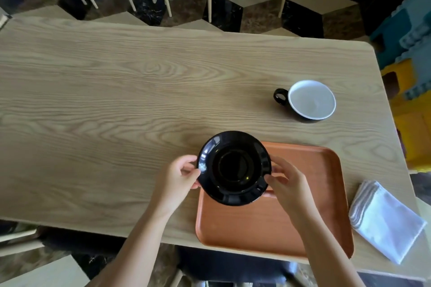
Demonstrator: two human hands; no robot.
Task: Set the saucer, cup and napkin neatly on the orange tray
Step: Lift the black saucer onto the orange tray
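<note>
Right now both hands hold the black saucer [234, 167] by its edges. The left hand [178, 178] pinches the left rim and the right hand [288, 185] pinches the right rim. The saucer faces up, with nothing in it, and it sits over the far left corner of the orange tray [291, 216]. I cannot tell if it touches the tray. The tray has nothing else on it, and its long side runs toward the person. The cup [310, 100] stands upright on the wooden table [105, 100], well apart, past the tray. It is white inside and looks dry. Its black handle points left. A folded white napkin [384, 219] with gray stripes lies just beside the tray's right edge.
</note>
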